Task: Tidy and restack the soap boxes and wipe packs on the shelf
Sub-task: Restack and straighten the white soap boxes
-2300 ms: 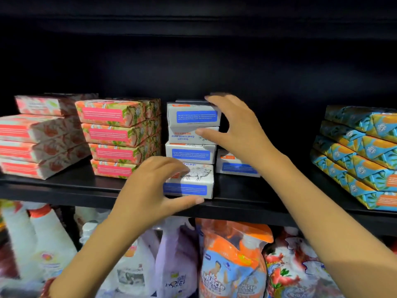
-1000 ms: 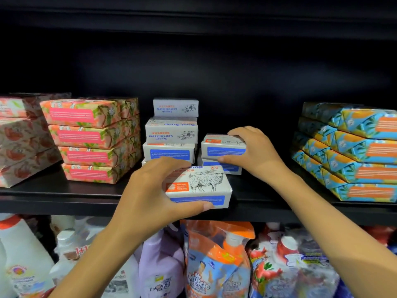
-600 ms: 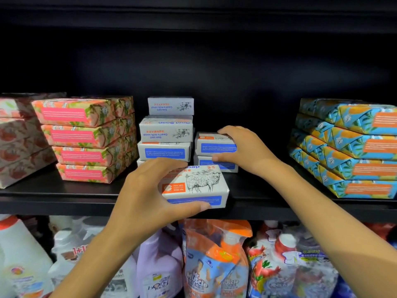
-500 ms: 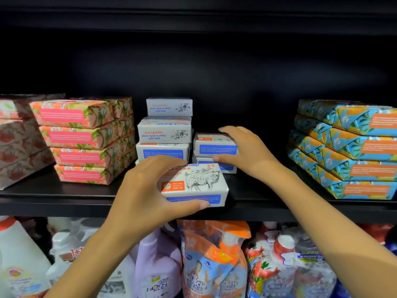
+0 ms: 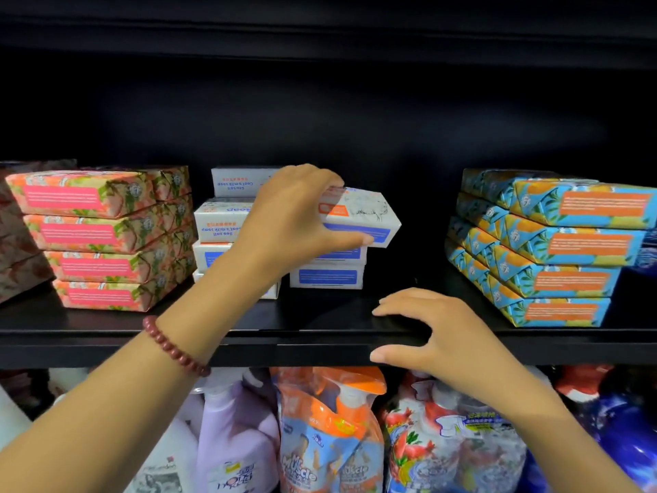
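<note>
Our left hand [image 5: 291,222] pinches the white cardboard soap box with blue band [image 5: 359,217], tilted, over the short two-box white stack [image 5: 327,277] at 12 o'clock. Our right hand [image 5: 437,336], 5 o'clock by the black metal shelf [image 5: 106,325] lip, is half-open and empty. We should level it, square the edges, then release.

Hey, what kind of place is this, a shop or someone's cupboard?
Most likely a shop's household-goods aisle: many identical soap boxes and wipe packs are stacked in multiples on a black shelf, with cleaning-product bottles and refill pouches crowded on the level below.
</note>
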Available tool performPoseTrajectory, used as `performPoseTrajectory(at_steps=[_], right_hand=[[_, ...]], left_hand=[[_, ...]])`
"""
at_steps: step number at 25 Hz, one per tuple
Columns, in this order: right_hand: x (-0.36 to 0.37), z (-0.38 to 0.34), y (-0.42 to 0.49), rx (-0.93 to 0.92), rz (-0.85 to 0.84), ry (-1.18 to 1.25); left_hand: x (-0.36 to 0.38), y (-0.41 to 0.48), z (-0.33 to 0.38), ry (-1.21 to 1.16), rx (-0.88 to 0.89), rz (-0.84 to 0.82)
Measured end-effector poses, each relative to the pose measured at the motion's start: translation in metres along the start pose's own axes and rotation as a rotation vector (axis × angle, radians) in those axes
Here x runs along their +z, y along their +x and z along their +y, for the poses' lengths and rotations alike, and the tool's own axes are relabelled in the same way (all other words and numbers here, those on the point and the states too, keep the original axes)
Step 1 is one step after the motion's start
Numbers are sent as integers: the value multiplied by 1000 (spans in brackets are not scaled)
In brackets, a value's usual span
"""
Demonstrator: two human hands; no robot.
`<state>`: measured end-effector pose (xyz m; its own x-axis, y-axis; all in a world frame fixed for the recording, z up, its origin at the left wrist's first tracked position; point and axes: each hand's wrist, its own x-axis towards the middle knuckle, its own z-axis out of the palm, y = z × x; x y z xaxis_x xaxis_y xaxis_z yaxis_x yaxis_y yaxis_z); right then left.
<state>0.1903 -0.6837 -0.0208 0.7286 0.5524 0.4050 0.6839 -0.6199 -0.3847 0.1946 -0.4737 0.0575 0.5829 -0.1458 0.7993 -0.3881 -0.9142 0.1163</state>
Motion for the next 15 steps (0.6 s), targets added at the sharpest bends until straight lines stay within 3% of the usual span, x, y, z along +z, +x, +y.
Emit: performPoseTrajectory(at_steps=[9,15], right_hand=[[4,3,-4,10,9,-78],[5,2,-5,24,12,-91]], left_hand=[[20,12,-8,218,-48,-169],[16,-3,-13,188,-15,-77]])
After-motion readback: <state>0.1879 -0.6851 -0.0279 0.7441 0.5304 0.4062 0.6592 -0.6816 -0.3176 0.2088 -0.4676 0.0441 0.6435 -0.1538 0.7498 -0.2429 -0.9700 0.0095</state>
